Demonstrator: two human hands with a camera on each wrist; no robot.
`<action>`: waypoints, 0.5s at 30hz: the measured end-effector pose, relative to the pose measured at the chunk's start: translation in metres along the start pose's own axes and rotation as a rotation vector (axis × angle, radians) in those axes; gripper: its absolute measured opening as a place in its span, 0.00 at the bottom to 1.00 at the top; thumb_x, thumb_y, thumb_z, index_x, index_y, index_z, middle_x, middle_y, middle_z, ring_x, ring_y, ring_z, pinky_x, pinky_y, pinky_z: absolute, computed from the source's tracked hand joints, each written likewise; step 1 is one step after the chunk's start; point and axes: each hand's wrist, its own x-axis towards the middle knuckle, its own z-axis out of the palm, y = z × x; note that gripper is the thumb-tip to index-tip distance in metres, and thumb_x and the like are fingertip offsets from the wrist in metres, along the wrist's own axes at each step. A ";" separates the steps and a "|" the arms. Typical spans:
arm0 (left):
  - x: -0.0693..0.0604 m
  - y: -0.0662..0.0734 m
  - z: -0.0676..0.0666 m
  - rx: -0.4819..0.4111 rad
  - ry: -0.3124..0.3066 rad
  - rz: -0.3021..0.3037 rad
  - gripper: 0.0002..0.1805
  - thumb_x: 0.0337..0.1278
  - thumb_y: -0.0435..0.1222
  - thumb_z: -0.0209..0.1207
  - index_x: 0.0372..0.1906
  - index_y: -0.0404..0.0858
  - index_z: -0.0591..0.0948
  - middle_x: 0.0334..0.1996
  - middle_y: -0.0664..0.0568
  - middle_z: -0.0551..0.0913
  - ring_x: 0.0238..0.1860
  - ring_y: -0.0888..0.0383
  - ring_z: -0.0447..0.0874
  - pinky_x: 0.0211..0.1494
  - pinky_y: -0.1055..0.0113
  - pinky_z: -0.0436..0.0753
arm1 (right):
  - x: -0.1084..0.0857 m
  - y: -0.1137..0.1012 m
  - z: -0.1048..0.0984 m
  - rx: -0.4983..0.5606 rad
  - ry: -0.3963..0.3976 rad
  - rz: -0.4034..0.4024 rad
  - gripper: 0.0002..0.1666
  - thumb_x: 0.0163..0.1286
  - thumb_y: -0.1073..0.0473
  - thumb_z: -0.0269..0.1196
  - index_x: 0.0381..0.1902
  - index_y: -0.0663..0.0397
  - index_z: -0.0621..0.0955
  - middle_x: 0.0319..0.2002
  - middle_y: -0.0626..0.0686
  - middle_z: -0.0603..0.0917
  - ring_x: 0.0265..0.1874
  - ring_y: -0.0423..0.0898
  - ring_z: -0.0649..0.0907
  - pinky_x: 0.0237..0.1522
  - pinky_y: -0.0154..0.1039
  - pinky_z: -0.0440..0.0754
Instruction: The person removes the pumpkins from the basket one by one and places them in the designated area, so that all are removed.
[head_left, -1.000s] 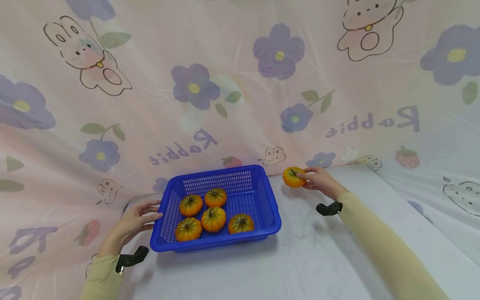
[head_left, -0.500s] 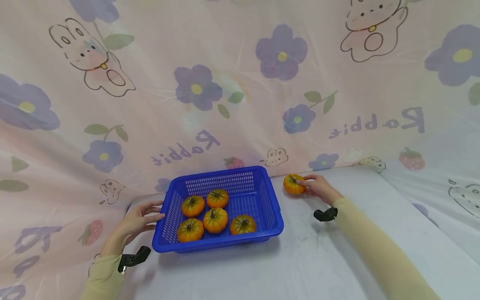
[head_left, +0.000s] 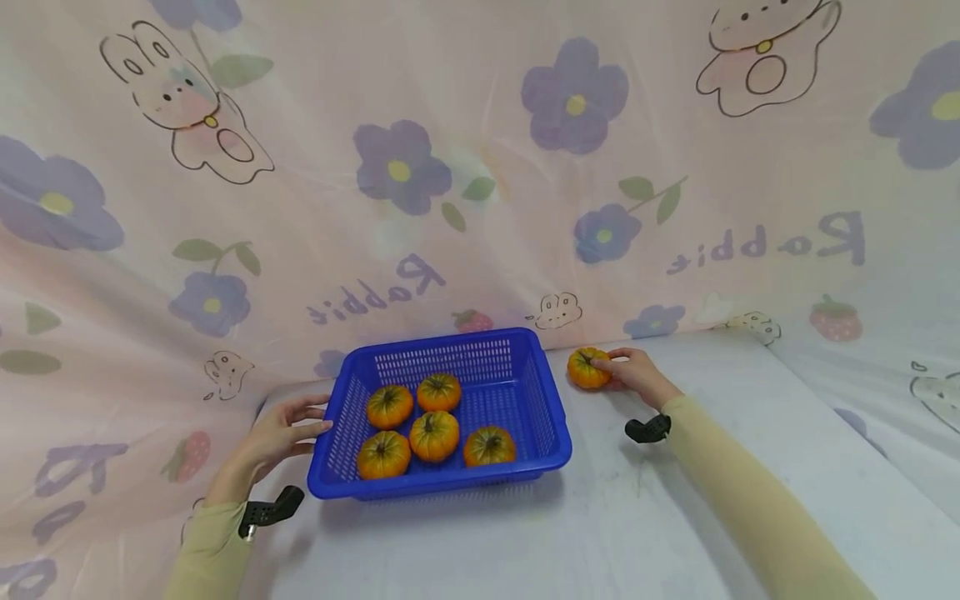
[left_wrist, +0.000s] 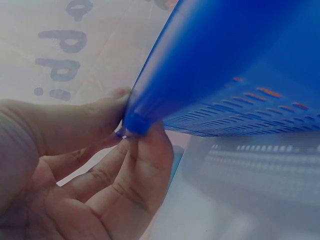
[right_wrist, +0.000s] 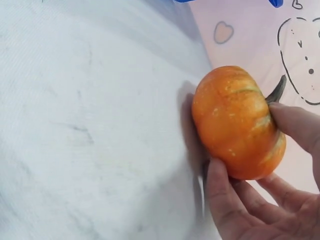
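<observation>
A blue plastic basket (head_left: 442, 479) with slotted walls stands on the white table in the head view. My left hand (head_left: 276, 435) pinches its left rim, thumb above and fingers beneath, as the left wrist view shows. Inside lie several small orange pumpkins (head_left: 434, 437), mostly toward the left half. To the right of the basket, my right hand (head_left: 639, 375) holds another small pumpkin (right_wrist: 235, 125) low at the table's back. The thumb lies by its dark stem, and the other fingers are round its lower side. Its underside is partly hidden by the fingers.
A pink curtain (head_left: 487, 208) printed with rabbits and flowers hangs right behind the table. White tabletop (head_left: 600, 517) stretches in front of and right of the basket. A black wrist mount (head_left: 648, 429) sits on each forearm.
My right hand has lowered the pumpkin slightly toward the tabletop, then stayed there. My left hand keeps its place on the basket rim. The whole head view has shifted a little.
</observation>
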 end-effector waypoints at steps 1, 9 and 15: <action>-0.001 0.001 0.000 0.002 0.000 -0.003 0.35 0.63 0.37 0.61 0.69 0.28 0.60 0.56 0.31 0.70 0.45 0.48 0.81 0.49 0.54 0.82 | 0.000 -0.001 0.000 -0.009 -0.001 -0.001 0.41 0.69 0.44 0.60 0.64 0.72 0.62 0.60 0.69 0.67 0.47 0.54 0.77 0.54 0.43 0.78; -0.004 0.003 0.002 0.006 0.005 -0.020 0.35 0.63 0.37 0.60 0.69 0.29 0.59 0.57 0.31 0.70 0.45 0.48 0.81 0.48 0.55 0.82 | -0.002 -0.003 0.004 -0.021 -0.021 0.006 0.41 0.70 0.45 0.58 0.64 0.74 0.62 0.61 0.71 0.65 0.51 0.57 0.75 0.57 0.47 0.75; -0.002 0.006 0.001 0.005 0.006 -0.012 0.35 0.62 0.37 0.61 0.69 0.29 0.60 0.56 0.31 0.71 0.44 0.48 0.81 0.47 0.55 0.82 | 0.001 -0.003 -0.001 -0.035 -0.057 -0.015 0.38 0.73 0.46 0.55 0.64 0.75 0.63 0.57 0.69 0.70 0.44 0.53 0.77 0.53 0.43 0.78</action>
